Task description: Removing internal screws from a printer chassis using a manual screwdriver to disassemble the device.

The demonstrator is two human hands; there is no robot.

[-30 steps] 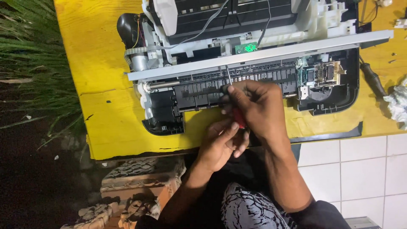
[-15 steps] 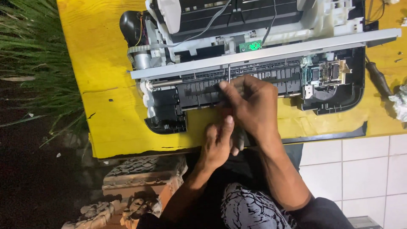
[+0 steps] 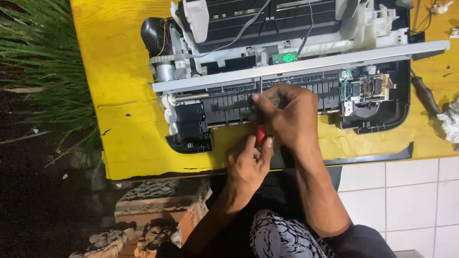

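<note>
An opened printer (image 3: 229,102) with its cover off lies on a yellow board (image 3: 119,105). Black plastic parts, a long grey metal bar (image 3: 334,59) and a green circuit piece (image 3: 287,57) show inside. My right hand (image 3: 287,114) is closed around a screwdriver with a red handle (image 3: 260,135); its thin shaft points up into the printer near the bar. My left hand (image 3: 248,160) sits just below, with its fingers on the bottom of the red handle.
Another dark-handled tool (image 3: 425,95) lies at the board's right, beside crumpled white paper (image 3: 450,122). Small screws (image 3: 447,71) lie near it. Grass (image 3: 38,62) is at the left, white tiles (image 3: 406,191) at lower right, bricks (image 3: 158,210) below the board.
The view has shifted slightly. My left hand has opened a little and now rests its fingers on the handle's end, while my right hand stays on the screwdriver at the same spot.
</note>
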